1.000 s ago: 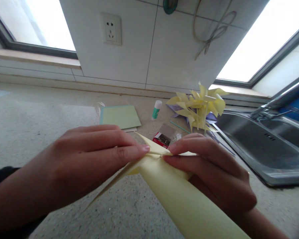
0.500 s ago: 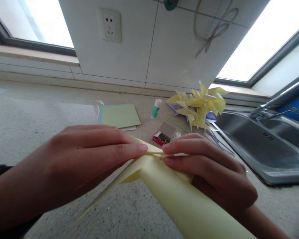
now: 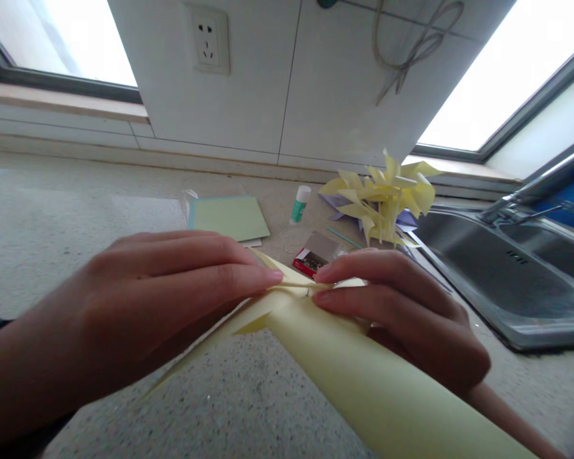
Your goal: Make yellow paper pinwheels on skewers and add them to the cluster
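Close to the camera, a pale yellow paper pinwheel (image 3: pixel 344 357) is held up between both hands above the counter. Its curled blades fan toward me and to the left. My left hand (image 3: pixel 172 287) is closed on the paper from the left, fingers together with their tips near the centre. From the right, my right hand (image 3: pixel 406 312) pinches the centre, where a small thin pin-like bit (image 3: pixel 308 292) shows between the fingertips. My thumbs and the far side of the paper are hidden.
Beyond the hands on the speckled counter (image 3: pixel 76 204) lie green paper sheets (image 3: pixel 229 215), a glue stick (image 3: pixel 300 205), a red box of small metal pieces (image 3: pixel 309 261) and a thin green stick (image 3: pixel 343 237). Several yellow and purple pinwheels (image 3: pixel 385 194) are bunched beside a steel sink (image 3: pixel 497 274).
Both hands and the pinwheel stay almost in place; the right fingertips have shifted slightly at the centre. The near blade swings a little to the right, and the view tilts slightly.
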Action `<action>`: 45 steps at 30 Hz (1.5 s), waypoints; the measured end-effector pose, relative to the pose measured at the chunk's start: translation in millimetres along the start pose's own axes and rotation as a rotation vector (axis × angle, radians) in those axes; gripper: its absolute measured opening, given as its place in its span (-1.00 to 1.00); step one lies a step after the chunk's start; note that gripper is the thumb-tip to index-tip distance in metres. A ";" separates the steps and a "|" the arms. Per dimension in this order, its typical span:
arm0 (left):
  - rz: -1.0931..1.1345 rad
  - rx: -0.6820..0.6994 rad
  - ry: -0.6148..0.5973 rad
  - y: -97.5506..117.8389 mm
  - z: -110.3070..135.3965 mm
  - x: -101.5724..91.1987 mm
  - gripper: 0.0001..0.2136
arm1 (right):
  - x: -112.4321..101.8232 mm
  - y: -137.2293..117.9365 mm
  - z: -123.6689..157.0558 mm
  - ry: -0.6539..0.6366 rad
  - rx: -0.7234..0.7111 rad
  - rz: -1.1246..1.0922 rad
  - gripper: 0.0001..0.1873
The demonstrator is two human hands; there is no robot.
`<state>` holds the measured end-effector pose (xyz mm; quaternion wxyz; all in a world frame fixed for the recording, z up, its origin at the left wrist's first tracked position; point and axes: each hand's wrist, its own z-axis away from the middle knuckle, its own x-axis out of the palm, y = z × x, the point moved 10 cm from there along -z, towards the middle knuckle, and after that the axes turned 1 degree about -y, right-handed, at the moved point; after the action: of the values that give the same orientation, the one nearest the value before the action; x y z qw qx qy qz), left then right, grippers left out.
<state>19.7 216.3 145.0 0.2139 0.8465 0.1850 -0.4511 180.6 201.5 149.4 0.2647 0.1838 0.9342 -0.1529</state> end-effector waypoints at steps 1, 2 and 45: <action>-0.002 -0.008 0.015 -0.7 0.1 -1.2 -0.71 | -0.8 -0.4 0.0 0.000 -0.002 0.006 -0.85; 0.001 -0.007 0.029 -0.7 -0.2 -2.2 -0.71 | -1.1 -0.5 0.0 -0.002 -0.001 0.008 -0.86; -0.019 0.012 0.094 0.8 4.4 -3.8 -0.71 | -1.3 -2.9 -12.3 -0.033 0.040 -0.060 -0.79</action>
<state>15.1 212.8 146.1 0.1955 0.8663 0.2000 -0.4139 175.0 203.4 160.7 0.2719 0.1582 0.9315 -0.1823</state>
